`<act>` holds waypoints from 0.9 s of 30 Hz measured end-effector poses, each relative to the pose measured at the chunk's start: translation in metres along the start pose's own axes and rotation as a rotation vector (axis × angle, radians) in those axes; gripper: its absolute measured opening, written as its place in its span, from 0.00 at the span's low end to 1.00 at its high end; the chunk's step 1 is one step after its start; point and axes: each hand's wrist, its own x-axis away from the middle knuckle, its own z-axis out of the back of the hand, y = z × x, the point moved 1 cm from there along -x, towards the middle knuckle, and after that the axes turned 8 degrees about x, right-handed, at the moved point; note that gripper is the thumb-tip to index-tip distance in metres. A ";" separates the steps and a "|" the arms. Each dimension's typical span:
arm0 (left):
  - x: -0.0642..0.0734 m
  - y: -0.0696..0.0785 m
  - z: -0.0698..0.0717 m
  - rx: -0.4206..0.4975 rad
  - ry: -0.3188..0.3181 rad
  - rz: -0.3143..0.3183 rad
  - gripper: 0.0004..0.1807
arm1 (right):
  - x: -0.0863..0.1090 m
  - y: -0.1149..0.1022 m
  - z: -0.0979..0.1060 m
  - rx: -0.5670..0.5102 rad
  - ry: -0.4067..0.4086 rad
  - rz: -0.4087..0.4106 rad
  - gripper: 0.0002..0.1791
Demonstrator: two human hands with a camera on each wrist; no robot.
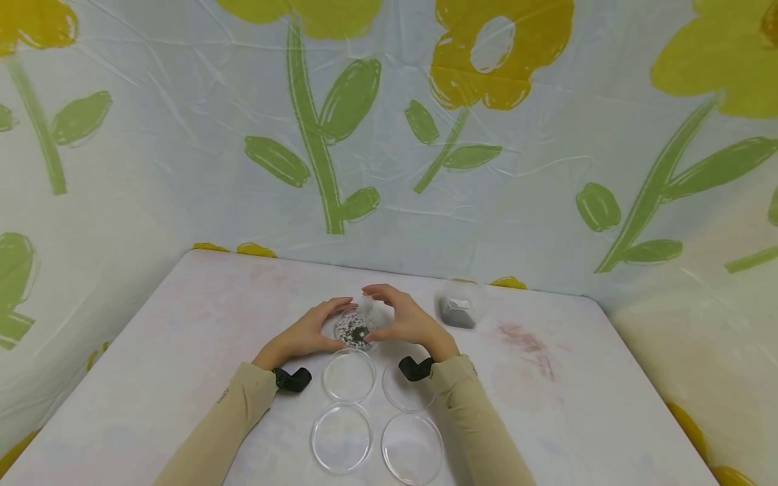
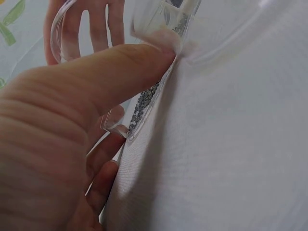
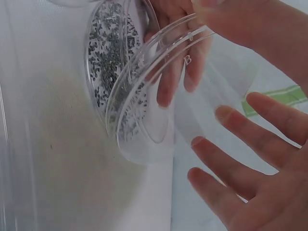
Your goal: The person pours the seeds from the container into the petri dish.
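- A pale sheet printed with yellow flowers and green leaves hangs behind and beside the work space.
- A whitish table with faint pink patches carries every item in the scene.
- Two beige sleeves reach in from the near edge, a black wrist mount just past each cuff.
- The right hand holds a tilted lid, thumb at its rim and the other fingers spread apart; how hard it pinches cannot be told.
- The left hand curves around a dish of grains, gripping its side between thumb and fingers, a hold that should serve best if firm and low, pressing the dish flat.
- A container of dark grey material sits beyond the right hand; whether bag or tub is unclear.
- Four see-through dishes lie in two rows on the near side.
- The grain dish appears to rest on the table between both hands, just beyond those rows.
- The see-through lid, marked "B", leans over it; slow, even handling with rims lined up would likely avoid a knock.
- Dark grains are scattered across the dish, light enough, it seems, to scatter if jolted.
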 end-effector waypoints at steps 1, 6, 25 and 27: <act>0.000 0.000 0.000 0.003 0.001 0.001 0.51 | -0.001 -0.001 -0.001 0.005 -0.009 -0.001 0.47; 0.002 0.003 0.001 -0.003 0.014 0.041 0.51 | -0.007 -0.004 -0.007 0.030 -0.034 -0.010 0.46; 0.001 0.004 0.000 0.051 0.032 0.046 0.58 | -0.020 -0.010 -0.025 0.160 -0.126 -0.032 0.45; 0.000 0.004 0.000 0.061 0.031 0.037 0.58 | -0.021 -0.010 -0.026 0.176 -0.132 -0.034 0.44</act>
